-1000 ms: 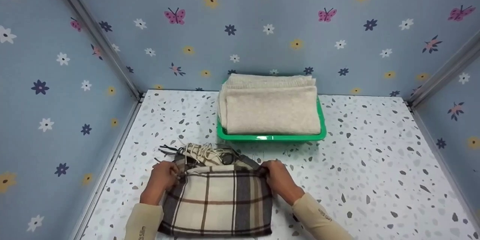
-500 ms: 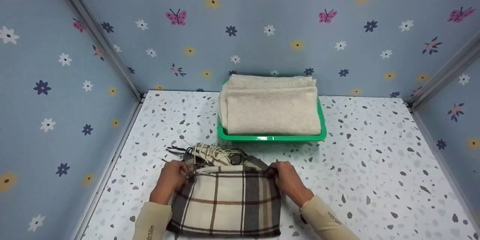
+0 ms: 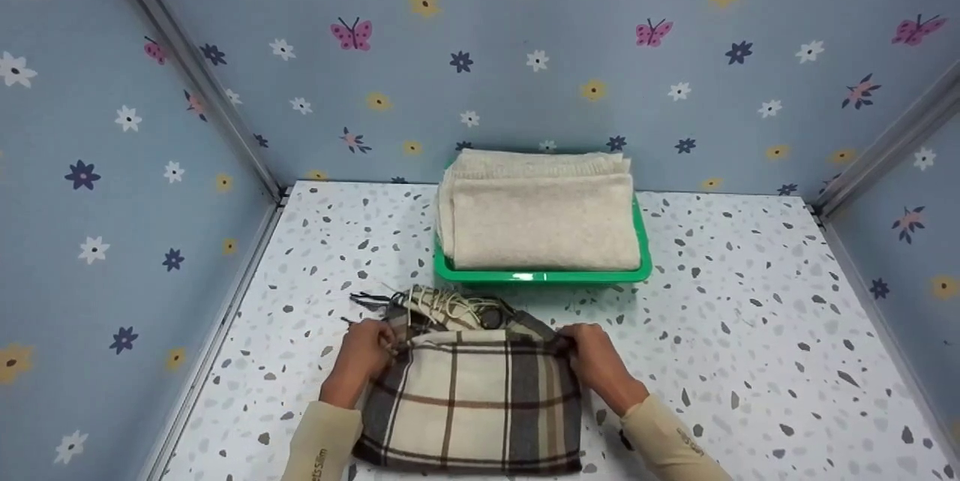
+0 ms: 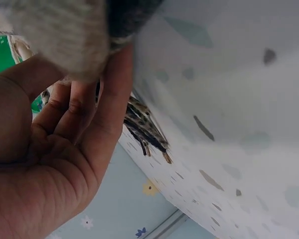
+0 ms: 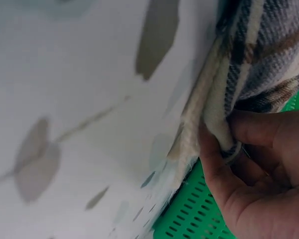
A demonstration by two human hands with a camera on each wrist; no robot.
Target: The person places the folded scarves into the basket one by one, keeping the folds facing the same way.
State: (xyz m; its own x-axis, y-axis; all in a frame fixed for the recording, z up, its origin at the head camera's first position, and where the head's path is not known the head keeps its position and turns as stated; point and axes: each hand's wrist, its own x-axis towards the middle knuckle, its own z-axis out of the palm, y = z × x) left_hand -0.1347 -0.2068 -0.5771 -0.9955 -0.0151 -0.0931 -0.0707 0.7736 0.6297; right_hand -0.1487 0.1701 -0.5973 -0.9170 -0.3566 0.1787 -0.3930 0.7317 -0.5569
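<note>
A folded plaid scarf (image 3: 476, 402) in cream, dark grey and brown lies at the front of the speckled table. Its fringe (image 3: 450, 308) spills out at the far side. At the scarf's far left corner, my left hand (image 3: 364, 353) grips the cloth; in the left wrist view the thumb and curled fingers (image 4: 79, 112) close around the fabric's edge. My right hand (image 3: 600, 361) pinches the far right corner, and the right wrist view shows the fold between thumb and fingers (image 5: 217, 167). The undersides of the scarf are hidden.
Behind the scarf stands a green basket (image 3: 540, 276) holding folded beige cloth (image 3: 544, 222). A blue flowered wall (image 3: 525, 31) rises right behind the basket, with side panels at left and right. Speckled table surface (image 3: 735, 331) extends to the right.
Both hands have slid the scarf steadily to the right along the table, keeping their hold on its corners. The basket and its cloth have stayed in place.
</note>
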